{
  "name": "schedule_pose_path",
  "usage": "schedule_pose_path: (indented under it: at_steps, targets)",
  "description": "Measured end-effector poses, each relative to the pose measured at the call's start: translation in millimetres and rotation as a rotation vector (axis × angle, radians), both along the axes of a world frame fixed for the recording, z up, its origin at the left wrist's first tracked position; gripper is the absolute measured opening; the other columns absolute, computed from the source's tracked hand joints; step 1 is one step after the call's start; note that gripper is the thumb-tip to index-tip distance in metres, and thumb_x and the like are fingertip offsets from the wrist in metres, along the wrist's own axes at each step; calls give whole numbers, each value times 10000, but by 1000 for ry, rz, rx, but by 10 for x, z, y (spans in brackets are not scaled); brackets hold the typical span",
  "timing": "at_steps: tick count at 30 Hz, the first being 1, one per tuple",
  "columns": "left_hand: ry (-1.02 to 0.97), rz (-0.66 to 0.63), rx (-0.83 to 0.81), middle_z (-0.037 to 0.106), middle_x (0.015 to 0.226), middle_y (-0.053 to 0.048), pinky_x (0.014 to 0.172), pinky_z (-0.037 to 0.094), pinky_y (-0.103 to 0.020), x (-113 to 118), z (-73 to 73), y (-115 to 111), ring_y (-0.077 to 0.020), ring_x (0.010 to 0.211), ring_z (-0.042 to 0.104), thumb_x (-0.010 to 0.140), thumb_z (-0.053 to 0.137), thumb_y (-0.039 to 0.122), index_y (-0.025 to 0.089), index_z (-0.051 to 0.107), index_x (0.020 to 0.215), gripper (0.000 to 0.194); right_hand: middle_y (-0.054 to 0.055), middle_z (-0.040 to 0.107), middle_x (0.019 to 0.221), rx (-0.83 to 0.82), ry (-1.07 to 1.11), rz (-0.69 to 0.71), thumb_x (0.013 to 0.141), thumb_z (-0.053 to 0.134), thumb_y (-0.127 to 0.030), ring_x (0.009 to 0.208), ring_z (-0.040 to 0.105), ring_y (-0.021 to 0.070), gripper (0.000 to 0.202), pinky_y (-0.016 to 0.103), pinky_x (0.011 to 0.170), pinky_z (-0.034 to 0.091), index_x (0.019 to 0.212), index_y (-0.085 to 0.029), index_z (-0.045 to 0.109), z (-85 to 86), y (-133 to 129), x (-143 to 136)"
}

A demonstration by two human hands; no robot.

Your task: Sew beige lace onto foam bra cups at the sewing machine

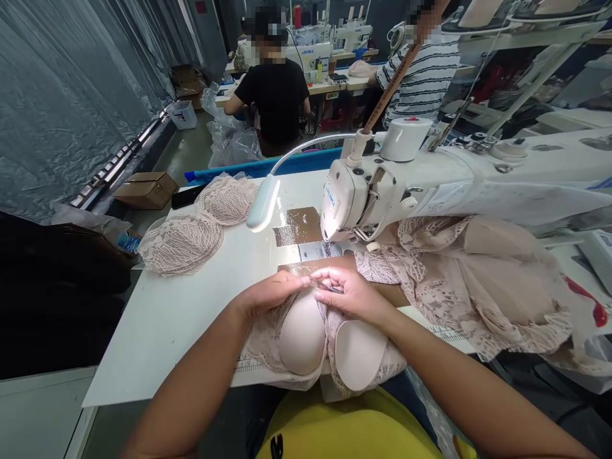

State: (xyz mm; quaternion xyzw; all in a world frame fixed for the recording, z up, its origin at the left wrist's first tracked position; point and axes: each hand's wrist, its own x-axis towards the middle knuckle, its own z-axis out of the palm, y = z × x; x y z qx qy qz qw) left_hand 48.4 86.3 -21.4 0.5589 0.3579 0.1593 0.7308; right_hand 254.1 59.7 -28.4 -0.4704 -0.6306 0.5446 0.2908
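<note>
A beige lace bra [303, 338] with smooth moulded cups hangs over the table's front edge. Its upper edge is pinched in my left hand [272, 292], whose fingers are closed. Between the thumb and fingers of my right hand [356, 294] is a thin, pointed metal tool [329, 287]; its tip points at my left fingertips. I cannot tell whether it is snips or tweezers. Both hands are just in front of the needle area of a white sewing machine [351, 197]. My right hand also rests against the bra's upper edge.
Stacked lace cups [184, 245] lie on the left of the white table [191, 325], near a dark phone [186, 197]. A lamp [264, 204] overhangs the middle. Beige lace garments [507, 274] are heaped at right. Two people sit at machines beyond.
</note>
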Motion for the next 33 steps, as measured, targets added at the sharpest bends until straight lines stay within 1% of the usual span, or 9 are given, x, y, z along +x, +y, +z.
schedule_pose_path:
  at_steps: [2, 4, 6, 8, 14, 21, 28, 30, 33]
  targets:
    - [-11, 39, -102, 705, 839, -88, 747, 452, -298, -66, -24, 37, -193, 776, 621, 873, 456, 567, 112, 701, 950, 523, 20, 623, 787, 42, -81, 1, 807, 613, -347, 729, 576, 159, 208, 274, 657, 438, 883, -158, 653, 20, 4, 25]
    - [-37, 37, -212, 722, 905, -124, 786, 464, -326, -131, -45, 75, -233, 832, 648, 867, 380, 638, 97, 688, 1045, 647, 17, 619, 765, 95, -128, -17, 830, 581, -361, 715, 562, 157, 210, 272, 643, 420, 785, -165, 642, 31, 10, 67]
    - [-56, 11, -282, 717, 996, -147, 822, 464, -342, -177, -52, 101, -259, 895, 653, 859, 339, 675, 86, 672, 1101, 718, 11, 620, 766, 127, -155, -32, 832, 578, -370, 720, 555, 158, 211, 271, 645, 411, 775, -174, 632, 32, 13, 112]
    - [-82, -4, -299, 707, 1051, -148, 850, 456, -342, -201, -43, 111, -262, 935, 650, 864, 327, 674, 90, 659, 1134, 724, 8, 622, 777, 144, -184, -41, 836, 571, -377, 735, 553, 162, 212, 272, 657, 407, 783, -181, 628, 28, 8, 148]
    - [-125, -59, -265, 701, 1083, -136, 877, 444, -332, -205, -1, 89, -252, 968, 640, 890, 266, 659, 98, 637, 1183, 734, 1, 624, 800, 196, -250, -34, 843, 548, -358, 761, 554, 168, 182, 274, 683, 401, 814, -193, 620, 35, -41, 199]
    - [-149, -112, -170, 698, 1097, -124, 892, 437, -349, -211, 27, 65, -261, 998, 629, 891, 219, 671, 117, 650, 1177, 758, 1, 617, 788, 218, -251, -49, 840, 541, -368, 742, 548, 161, 199, 266, 678, 401, 808, -186, 614, 109, -115, 228]
    - [-119, -159, -101, 679, 1119, -114, 914, 435, -377, -245, 128, 35, -283, 1071, 592, 868, 200, 705, 149, 631, 1206, 781, -4, 599, 753, 234, -317, -60, 852, 516, -394, 708, 527, 159, 227, 272, 658, 392, 809, -187, 598, 100, -165, 241]
    - [-92, -151, -22, 675, 1111, -99, 905, 437, -362, -216, 156, 26, -270, 1073, 583, 868, 318, 670, 166, 638, 1188, 677, 2, 607, 765, 225, -329, -56, 859, 504, -411, 723, 540, 165, 246, 275, 665, 405, 810, -188, 596, 115, -174, 237]
    - [15, -177, 182, 673, 1024, -67, 822, 454, -304, -131, 149, -2, -237, 984, 595, 740, 677, 493, 166, 663, 1093, 481, 19, 645, 841, 207, -383, -67, 871, 481, -446, 777, 578, 184, 282, 286, 693, 432, 885, -198, 613, 172, -213, 322]
